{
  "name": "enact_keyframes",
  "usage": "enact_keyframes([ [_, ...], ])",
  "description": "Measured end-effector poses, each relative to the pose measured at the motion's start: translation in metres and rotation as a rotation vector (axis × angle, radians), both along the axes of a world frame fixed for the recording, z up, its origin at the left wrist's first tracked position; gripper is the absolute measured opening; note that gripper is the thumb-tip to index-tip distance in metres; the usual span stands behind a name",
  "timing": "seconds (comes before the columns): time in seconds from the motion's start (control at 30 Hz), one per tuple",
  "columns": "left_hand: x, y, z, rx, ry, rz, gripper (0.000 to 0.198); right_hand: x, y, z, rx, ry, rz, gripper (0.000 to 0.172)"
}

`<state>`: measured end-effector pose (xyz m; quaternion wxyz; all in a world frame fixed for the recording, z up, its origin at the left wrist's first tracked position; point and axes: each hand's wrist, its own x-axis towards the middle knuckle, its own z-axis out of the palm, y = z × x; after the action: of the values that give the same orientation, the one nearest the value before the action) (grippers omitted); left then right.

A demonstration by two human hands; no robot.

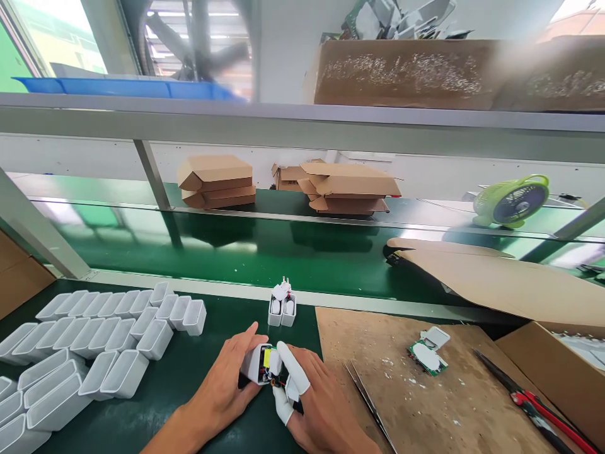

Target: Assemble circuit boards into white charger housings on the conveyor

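Observation:
My left hand (222, 375) is closed around a small white plastic housing (251, 364), its open end turned to the right. At that end sits an electronic assembly (267, 359) with a yellow part and dark components. My right hand (324, 397), with white covers on thumb and index finger, pinches the assembly; how far it sits inside the housing I cannot tell. Just beyond my hands stand two white housings (282, 309) with parts inside and prongs on top. Many empty white housings (125, 373) lie in rows at the left.
Tweezers (371, 407) lie on a brown board (350, 334) at my right. Farther over are a circuit board (426, 356), red-handled pliers (532, 400) and a cardboard box (543, 359). A green conveyor belt (265, 252) runs behind, under a metal shelf (293, 129).

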<state>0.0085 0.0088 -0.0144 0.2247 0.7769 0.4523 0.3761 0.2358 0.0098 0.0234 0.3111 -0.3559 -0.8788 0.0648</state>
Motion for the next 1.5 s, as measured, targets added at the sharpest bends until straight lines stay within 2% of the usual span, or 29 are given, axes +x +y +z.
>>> enact_keyframes([
  [0.17, 0.003, -0.003, -0.003, -0.006, -0.01, -0.053, 0.084, -0.002, -0.001, 0.008, -0.076, -0.013, 0.021, 0.053],
  [0.27, 0.002, -0.006, -0.007, -0.136, -0.066, -0.151, 0.084, 0.0, -0.004, 0.013, -0.129, 0.047, 0.014, 0.047],
  [0.33, 0.002, -0.006, -0.01, -0.229, -0.142, -0.207, 0.078, 0.001, -0.005, 0.014, -0.177, 0.134, 0.007, 0.036],
  [0.4, 0.002, -0.005, -0.012, -0.283, -0.23, -0.184, 0.067, 0.003, -0.006, 0.012, -0.22, 0.223, 0.015, 0.028],
  [0.5, 0.002, -0.002, -0.008, -0.318, -0.381, -0.09, 0.056, 0.005, -0.003, 0.005, -0.269, 0.249, 0.08, 0.037],
  [0.6, 0.001, 0.001, 0.0, -0.324, -0.489, -0.039, 0.057, 0.005, 0.0, -0.005, -0.237, 0.177, 0.089, 0.041],
  [0.77, 0.002, -0.001, 0.006, -0.388, -0.488, -0.014, 0.054, 0.001, 0.0, -0.011, -0.087, 0.045, 0.067, 0.035],
  [0.93, 0.002, -0.007, 0.008, -0.311, -0.477, 0.043, 0.061, -0.004, -0.003, -0.008, -0.096, -0.032, 0.06, 0.041],
  [1.07, -0.011, -0.003, 0.019, -0.293, -0.412, 0.002, 0.045, -0.007, -0.005, -0.006, -0.113, -0.098, 0.012, 0.037],
  [1.23, -0.02, 0.009, 0.042, -0.422, -0.43, -0.146, 0.037, -0.005, -0.006, -0.01, -0.089, -0.177, -0.004, 0.037],
  [1.3, -0.014, 0.014, 0.051, -0.496, -0.421, -0.11, 0.04, -0.003, -0.005, -0.015, -0.039, -0.229, -0.022, 0.037],
  [1.37, -0.002, 0.018, 0.059, -0.514, -0.318, 0.007, 0.037, -0.002, -0.004, -0.018, 0.01, -0.276, -0.025, 0.035],
  [1.43, 0.011, 0.022, 0.065, -0.45, -0.191, 0.14, 0.028, -0.002, -0.003, -0.016, 0.026, -0.319, -0.012, 0.034],
  [1.5, 0.024, 0.025, 0.069, -0.362, -0.121, 0.221, 0.021, -0.004, -0.002, -0.01, 0.002, -0.366, -0.003, 0.038],
])
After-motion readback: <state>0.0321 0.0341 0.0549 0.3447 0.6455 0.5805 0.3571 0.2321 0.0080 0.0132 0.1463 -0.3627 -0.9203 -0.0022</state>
